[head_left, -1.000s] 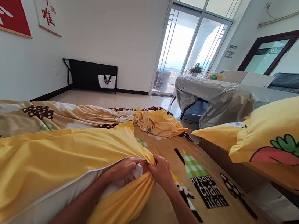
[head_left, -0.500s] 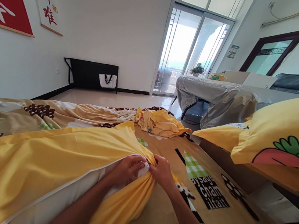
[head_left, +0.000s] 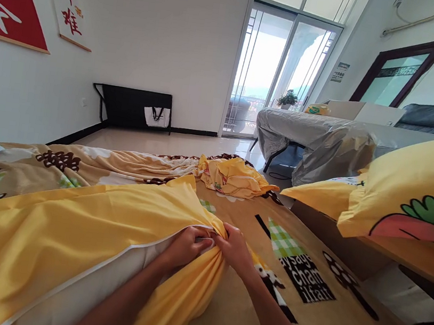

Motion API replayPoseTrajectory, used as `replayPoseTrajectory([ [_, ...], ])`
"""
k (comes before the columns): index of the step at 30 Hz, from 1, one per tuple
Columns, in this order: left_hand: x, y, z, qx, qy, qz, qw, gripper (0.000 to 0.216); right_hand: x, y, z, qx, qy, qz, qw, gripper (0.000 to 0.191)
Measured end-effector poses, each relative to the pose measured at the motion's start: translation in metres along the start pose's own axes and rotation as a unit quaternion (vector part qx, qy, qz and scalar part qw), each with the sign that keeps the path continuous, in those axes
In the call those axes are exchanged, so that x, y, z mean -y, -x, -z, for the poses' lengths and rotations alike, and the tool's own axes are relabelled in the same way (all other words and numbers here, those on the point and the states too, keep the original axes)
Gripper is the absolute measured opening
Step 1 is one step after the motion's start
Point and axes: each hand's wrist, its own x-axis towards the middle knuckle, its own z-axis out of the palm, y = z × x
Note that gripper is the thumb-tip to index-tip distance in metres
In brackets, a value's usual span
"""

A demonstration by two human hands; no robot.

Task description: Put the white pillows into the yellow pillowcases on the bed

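Observation:
A yellow pillowcase (head_left: pixel 84 214) lies across the bed in front of me, with white filling, apparently a pillow (head_left: pixel 104 273), showing through its long white-edged opening. My left hand (head_left: pixel 189 246) reaches into that opening and grips a white corner of the pillow, fingers curled and partly covered by cloth. Right beside it, my right hand (head_left: pixel 234 247) is closed on the gathered yellow fabric at the corner of the case. The cloth bunches and twists where both hands meet, then drapes down toward me.
The patterned brown blanket (head_left: pixel 267 320) covers the bed. Crumpled yellow fabric (head_left: pixel 234 178) lies at the far edge. Yellow carrot-print pillows (head_left: pixel 418 196) rest on the right. Beyond stand a plastic-covered table (head_left: pixel 318 131) and a folded black frame (head_left: pixel 127 109) by the wall.
My left hand has pushed slightly deeper into the corner, and less white fabric shows between the hands. My right hand keeps its hold in nearly the same place.

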Motion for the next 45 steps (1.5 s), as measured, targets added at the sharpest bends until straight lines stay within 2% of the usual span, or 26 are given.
replayPoseTrajectory([
  [6,0.004,-0.005,-0.007,-0.018,0.035,-0.012,0.999,0.028,-0.005,-0.001,-0.004,0.013,-0.036,0.006,0.999,0.018],
  [11,0.004,-0.006,-0.010,-0.045,0.041,-0.008,0.998,0.023,0.000,0.000,-0.005,0.036,-0.081,0.002,0.996,0.031],
  [16,0.004,-0.006,-0.011,-0.068,0.064,0.016,0.995,0.019,0.002,-0.001,-0.005,0.059,-0.134,-0.018,0.989,0.040],
  [24,0.000,-0.006,-0.007,-0.066,0.065,0.023,0.995,0.017,0.005,0.003,-0.003,0.074,-0.172,-0.063,0.980,0.043],
  [30,0.002,-0.006,-0.008,-0.081,0.067,0.051,0.993,0.020,0.004,0.002,-0.001,0.017,-0.132,-0.041,0.990,0.040],
  [32,0.006,-0.005,-0.008,-0.078,0.080,0.064,0.992,0.024,0.002,0.001,0.000,0.060,-0.172,-0.067,0.981,0.043],
  [34,0.009,-0.004,-0.008,-0.072,0.093,0.073,0.990,0.028,-0.001,0.001,0.001,0.128,-0.235,-0.095,0.959,0.049],
  [36,0.011,-0.003,-0.008,-0.068,0.104,0.076,0.989,0.029,-0.004,0.001,0.003,0.168,-0.277,-0.112,0.940,0.054],
  [41,0.008,-0.003,-0.009,-0.064,0.114,0.073,0.989,0.027,-0.004,0.003,0.004,0.164,-0.306,-0.135,0.928,0.057],
  [45,0.002,-0.005,-0.007,-0.031,0.125,0.059,0.990,0.020,-0.005,0.004,0.003,0.158,-0.338,-0.147,0.916,0.053],
])
